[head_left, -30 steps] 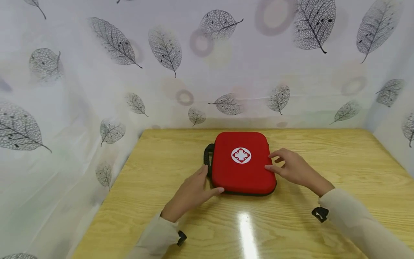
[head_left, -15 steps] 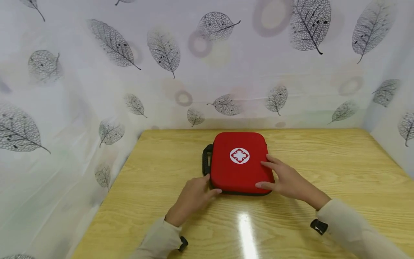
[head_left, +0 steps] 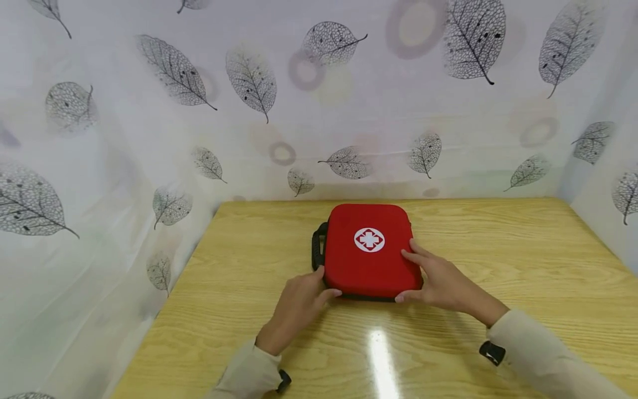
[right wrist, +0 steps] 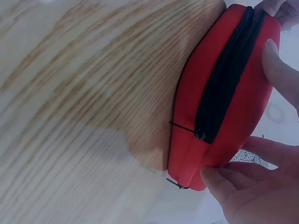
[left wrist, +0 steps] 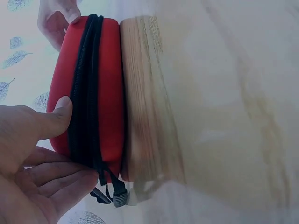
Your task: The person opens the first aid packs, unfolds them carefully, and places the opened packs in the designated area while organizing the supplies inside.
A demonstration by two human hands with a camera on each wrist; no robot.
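I have both hands gripping the red case (head_left: 369,271), the left hand (head_left: 296,302) at its eight o'clock, the right hand (head_left: 443,284) at four. Its lid is down, hiding any contents. The black handle (head_left: 316,256) juts toward nine; the case lies flat on the table (head_left: 259,238).

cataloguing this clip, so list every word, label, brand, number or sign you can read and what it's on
Words, brands, numbers: none readable in any view.
Sign: a white cross framed in red within a white oval emblem, on top of the red case.
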